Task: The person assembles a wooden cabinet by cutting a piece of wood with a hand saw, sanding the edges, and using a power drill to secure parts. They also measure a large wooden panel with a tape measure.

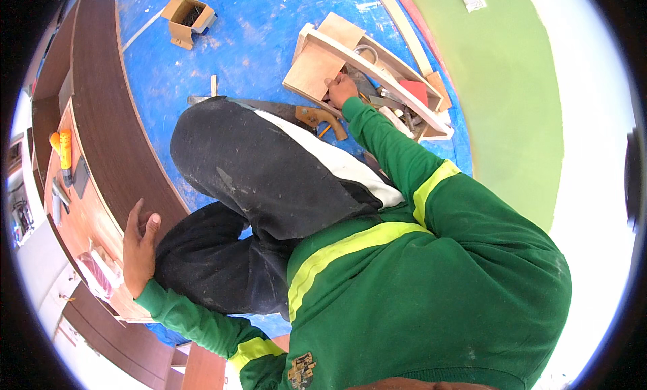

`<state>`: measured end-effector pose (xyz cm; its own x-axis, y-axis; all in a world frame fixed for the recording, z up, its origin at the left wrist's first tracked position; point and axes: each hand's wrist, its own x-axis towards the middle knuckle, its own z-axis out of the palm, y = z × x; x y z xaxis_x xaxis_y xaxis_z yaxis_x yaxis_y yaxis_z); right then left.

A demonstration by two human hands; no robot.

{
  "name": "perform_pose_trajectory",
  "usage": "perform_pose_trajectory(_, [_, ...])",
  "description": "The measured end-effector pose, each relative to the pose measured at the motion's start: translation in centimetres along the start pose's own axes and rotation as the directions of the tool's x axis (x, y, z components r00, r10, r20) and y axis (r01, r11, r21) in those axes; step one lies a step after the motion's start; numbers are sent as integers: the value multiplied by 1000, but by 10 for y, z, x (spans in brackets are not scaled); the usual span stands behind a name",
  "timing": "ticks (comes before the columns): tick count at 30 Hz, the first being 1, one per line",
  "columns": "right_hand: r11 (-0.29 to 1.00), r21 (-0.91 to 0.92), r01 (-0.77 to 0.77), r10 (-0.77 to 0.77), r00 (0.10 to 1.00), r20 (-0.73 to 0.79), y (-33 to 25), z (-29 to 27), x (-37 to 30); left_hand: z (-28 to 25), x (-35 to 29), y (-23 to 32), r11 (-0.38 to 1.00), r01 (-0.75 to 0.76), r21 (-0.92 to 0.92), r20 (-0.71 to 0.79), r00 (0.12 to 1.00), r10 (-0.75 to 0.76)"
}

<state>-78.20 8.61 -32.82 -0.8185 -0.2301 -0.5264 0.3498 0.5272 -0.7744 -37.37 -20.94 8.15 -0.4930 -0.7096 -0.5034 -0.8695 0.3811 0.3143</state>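
My right hand (342,90) reaches into a wooden toolbox (424,110), its fingers curled together beside a thin plywood sheet (313,72). Whatever lies between those fingers is too small or hidden to make out. Tools and a red piece (415,92) lie in the toolbox around the hand. Just in front of the box, a handsaw (317,116) with a wooden handle rests on the floor, its blade partly behind my knee. My left hand (140,245) is open and holds nothing, its fingers raised beside the edge of a dark brown wooden cabinet (111,107).
On the cabinet's lighter panel (91,194) lie a yellow-orange power tool (64,154) and a dark flat object (81,177). An opened cardboard box (189,20) of dark small pieces stands on the blue floor covering (249,26). A green wall (512,86) rises at the right.
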Motion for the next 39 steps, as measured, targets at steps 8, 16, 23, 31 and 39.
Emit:
perform_pose_trajectory(8, [997,-40,-73,75,997,28,-13,-15,-5,0,10,12,998,15,-58,21,1000,-14])
perform_pose_trajectory(16, [772,-450,449,-336,889,310,-149,-83,-79,0,-4,1,996,72,-52,3,997,-71])
perform_pose_trajectory(23, [624,-586,517,-448,851,274,-174,-139,-11,-5,-1,7,997,61,-46,7,998,-61])
perform_pose_trajectory(31, [608,-651,455,-227,885,407,-116,-148,-28,-3,-17,-5,986,100,-132,-7,995,-102])
perform_pose_trajectory(39, [579,-660,479,-291,877,382,-130,-132,-13,2,-16,-15,992,110,-66,19,994,-109])
